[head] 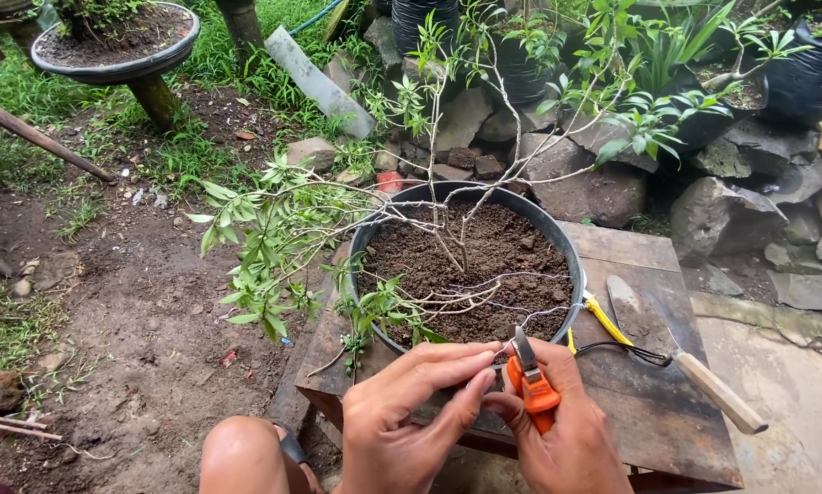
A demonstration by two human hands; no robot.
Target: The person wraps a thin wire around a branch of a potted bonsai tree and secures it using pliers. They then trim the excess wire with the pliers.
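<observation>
My right hand (pixel 562 430) grips orange-handled pliers (pixel 530 380), their jaws pointing up at the near rim of a round black pot (pixel 571 261) filled with dark soil. My left hand (pixel 411 412) pinches a thin wire next to the jaws, thumb and fingers closed on it. Several thin wires run across the soil to the small tree (pixel 452 233), whose bare branches spread left and up with green leaves at the tips. The pot stands on a low wooden table (pixel 649 412).
A trowel with a wooden handle (pixel 694 375) and yellow-handled cutters (pixel 608 325) lie on the table right of the pot. My knee (pixel 242 453) shows at the bottom left. Rocks, black plant bags and other pots stand behind; bare dirt and grass lie left.
</observation>
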